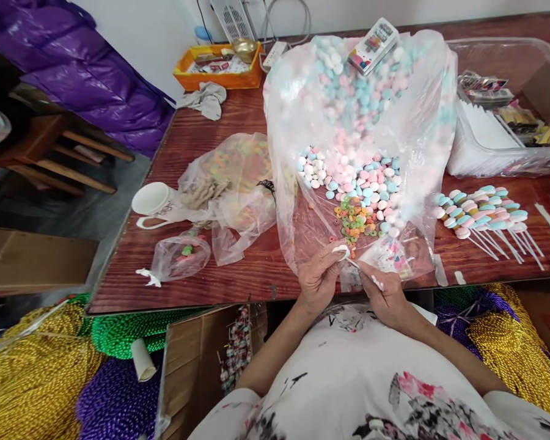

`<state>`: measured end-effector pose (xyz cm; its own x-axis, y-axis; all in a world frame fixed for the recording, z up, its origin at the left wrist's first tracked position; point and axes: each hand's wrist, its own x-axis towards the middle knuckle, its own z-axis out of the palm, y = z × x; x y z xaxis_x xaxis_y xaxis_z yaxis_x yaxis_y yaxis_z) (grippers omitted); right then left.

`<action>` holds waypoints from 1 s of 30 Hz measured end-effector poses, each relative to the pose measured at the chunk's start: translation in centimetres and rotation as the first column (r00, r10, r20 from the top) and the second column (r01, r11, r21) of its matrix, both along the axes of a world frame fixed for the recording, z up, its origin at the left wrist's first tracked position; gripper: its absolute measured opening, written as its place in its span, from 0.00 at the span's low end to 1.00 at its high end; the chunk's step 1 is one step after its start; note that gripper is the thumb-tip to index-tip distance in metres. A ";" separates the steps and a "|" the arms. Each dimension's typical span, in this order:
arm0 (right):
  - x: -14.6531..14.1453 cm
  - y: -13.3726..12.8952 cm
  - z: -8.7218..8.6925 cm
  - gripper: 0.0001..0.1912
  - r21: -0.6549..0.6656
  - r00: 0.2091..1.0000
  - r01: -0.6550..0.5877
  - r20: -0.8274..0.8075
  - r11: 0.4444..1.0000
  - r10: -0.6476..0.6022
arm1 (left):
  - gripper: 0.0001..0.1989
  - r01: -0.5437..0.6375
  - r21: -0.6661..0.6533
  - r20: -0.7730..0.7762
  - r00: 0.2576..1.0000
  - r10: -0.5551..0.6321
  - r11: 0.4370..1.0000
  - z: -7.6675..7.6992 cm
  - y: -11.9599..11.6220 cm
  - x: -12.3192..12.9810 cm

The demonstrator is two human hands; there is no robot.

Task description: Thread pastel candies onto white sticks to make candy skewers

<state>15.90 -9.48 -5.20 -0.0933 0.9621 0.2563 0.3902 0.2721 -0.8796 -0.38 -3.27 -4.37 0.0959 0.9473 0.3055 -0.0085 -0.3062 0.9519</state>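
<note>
My left hand (319, 278) is closed in a pinch on a white candy piece (341, 251) at the front edge of the clear plastic bag. A thin white stick (353, 263) runs from that piece to my right hand (387, 296), whose fingers are closed on it. Something small and white shows at the right fingers; I cannot make out what it is. Just beyond my hands lie small green and orange rings (355, 220) and pink, blue and white candies (378, 186), spilling from the large bag (286, 183).
Finished-looking candy sticks (486, 211) lie to the right, before a clear plastic bin (467, 156). A white mug (151, 198), a smaller bag (247, 165) and a knotted bag (174, 260) stand left. An orange tray (220, 80) is at the back. Bead strands (32, 366) lie below.
</note>
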 end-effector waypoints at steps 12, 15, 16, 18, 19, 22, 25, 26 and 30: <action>-0.2 0.5 -1.0 0.14 -0.005 0.993 0.081 -0.090 0.997 -0.081 | 0.12 0.266 0.028 -0.068 0.962 -0.264 0.963 -0.6 -1.0 1.4; 1.4 1.5 -0.1 0.15 -0.073 0.983 0.161 -0.074 0.984 -0.167 | 0.15 0.264 0.082 -0.091 0.962 -0.256 0.961 -0.4 0.1 0.4; 2.1 1.9 0.1 0.15 -0.097 0.965 0.231 -0.103 0.968 -0.240 | 0.16 0.210 0.094 -0.074 0.976 -0.204 0.973 -0.3 0.7 -0.1; 3.5 2.7 0.2 0.16 -0.141 0.892 0.379 -0.209 0.915 -0.402 | 0.17 0.060 0.123 -0.081 0.995 -0.050 0.991 0.0 2.3 -1.0; 4.0 3.0 0.1 0.16 -0.160 0.851 0.424 -0.267 0.891 -0.453 | 0.15 0.016 0.147 -0.139 0.990 0.005 0.989 0.0 3.1 -1.3; 4.4 3.8 -0.5 0.17 -0.182 0.811 0.413 -0.371 0.892 -0.451 | 0.09 0.156 0.170 -0.515 0.856 -0.047 0.973 -0.1 5.0 -0.9; 3.7 3.9 -1.7 0.18 -0.175 0.855 0.339 -0.352 0.924 -0.381 | 0.08 0.265 0.066 -0.805 0.585 -0.105 0.962 -0.6 5.7 0.7; 3.4 3.8 -2.0 0.19 -0.177 0.871 0.319 -0.333 0.931 -0.362 | 0.08 0.256 0.050 -0.852 0.516 -0.093 0.965 -0.8 5.7 1.2; 3.0 3.4 -3.1 0.18 -0.157 0.942 0.219 -0.222 0.963 -0.250 | 0.08 0.224 0.103 -0.905 0.425 -0.002 0.969 -1.3 5.1 1.9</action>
